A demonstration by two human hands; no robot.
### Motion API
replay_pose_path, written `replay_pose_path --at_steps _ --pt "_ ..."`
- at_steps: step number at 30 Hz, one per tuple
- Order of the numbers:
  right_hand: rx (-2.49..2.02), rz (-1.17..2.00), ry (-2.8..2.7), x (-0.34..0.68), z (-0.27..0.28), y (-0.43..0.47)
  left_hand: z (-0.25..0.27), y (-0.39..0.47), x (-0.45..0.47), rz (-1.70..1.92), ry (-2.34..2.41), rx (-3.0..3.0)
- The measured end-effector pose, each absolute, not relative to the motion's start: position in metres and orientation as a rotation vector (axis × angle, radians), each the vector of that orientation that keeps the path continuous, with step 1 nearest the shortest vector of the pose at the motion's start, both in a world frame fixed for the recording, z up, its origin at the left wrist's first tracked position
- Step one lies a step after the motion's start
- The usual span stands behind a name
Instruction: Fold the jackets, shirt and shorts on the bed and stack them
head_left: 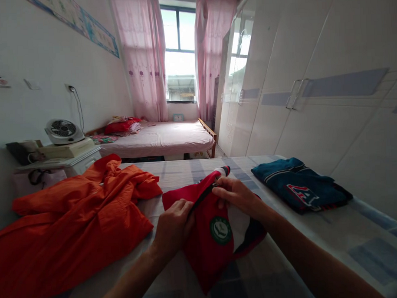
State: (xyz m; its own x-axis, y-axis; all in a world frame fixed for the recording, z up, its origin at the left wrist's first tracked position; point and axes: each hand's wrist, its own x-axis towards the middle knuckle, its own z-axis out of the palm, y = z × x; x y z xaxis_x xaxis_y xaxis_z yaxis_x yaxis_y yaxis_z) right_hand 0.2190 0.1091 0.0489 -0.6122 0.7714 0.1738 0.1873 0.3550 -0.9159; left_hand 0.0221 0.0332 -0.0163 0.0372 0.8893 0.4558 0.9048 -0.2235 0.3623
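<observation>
A red jacket [205,244] with white and dark panels and a round green badge is held up in front of me, over the checked bed sheet. On its left side my left hand [175,221] is closed on the dark front edge. Higher up and to the right, the fingers of my right hand [234,194] pinch the same dark edge, which looks like a zipper strip. Part of the jacket is hidden behind both hands. Its lower corner hangs toward me.
An orange garment [86,218] lies spread out on the left. On the right rests a folded teal garment [300,184] with a letter A. A white fan [63,131] stands on the bedside cabinet. Beyond are a pink bed [159,137] and, at right, a white wardrobe [299,45].
</observation>
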Motion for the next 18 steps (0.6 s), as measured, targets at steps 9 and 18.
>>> replay_pose_path --at_steps 9,18 --pt "-1.234 0.795 -1.386 0.297 -0.034 0.176 0.113 0.06 -0.011 -1.517 -1.73 -1.503" --pt "-1.396 0.873 -1.504 0.304 -0.076 0.187 0.127 0.055 -0.037 -1.103 -1.846 -1.887"
